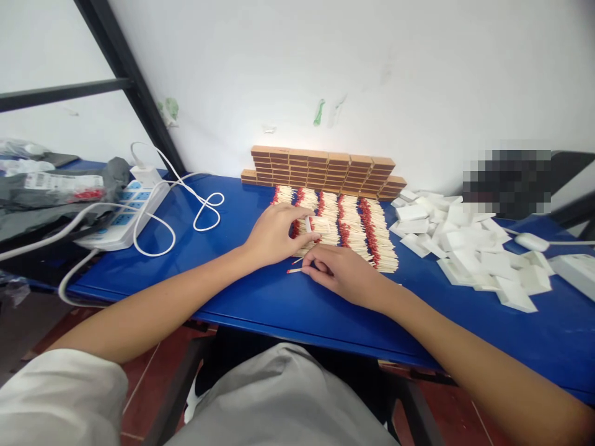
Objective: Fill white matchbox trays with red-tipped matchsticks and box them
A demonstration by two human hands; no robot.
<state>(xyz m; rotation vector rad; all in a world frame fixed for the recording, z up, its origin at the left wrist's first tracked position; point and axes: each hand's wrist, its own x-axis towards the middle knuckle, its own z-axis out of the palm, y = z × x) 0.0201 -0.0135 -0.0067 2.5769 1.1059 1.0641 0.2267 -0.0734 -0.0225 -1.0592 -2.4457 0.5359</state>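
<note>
My left hand [276, 232] is closed around a small white matchbox tray [318, 225], thumb on the near side and fingers on the far side. Some matches seem to lie in the tray. Just to the right and nearer to me, my right hand [341, 269] pinches a red-tipped match [294, 270], its head pointing left, low over the blue table. Beyond both hands, loose matches [356, 226] lie in several long rows with red heads toward the left. My left hand partly covers the leftmost rows.
Brown matchboxes [320, 170] are stacked against the wall behind the rows. White empty trays [474, 241] are heaped on the right of the blue table [260, 310]. At left are a white power strip [125, 217], looped white cables [209, 201] and grey plastic bags [56, 192].
</note>
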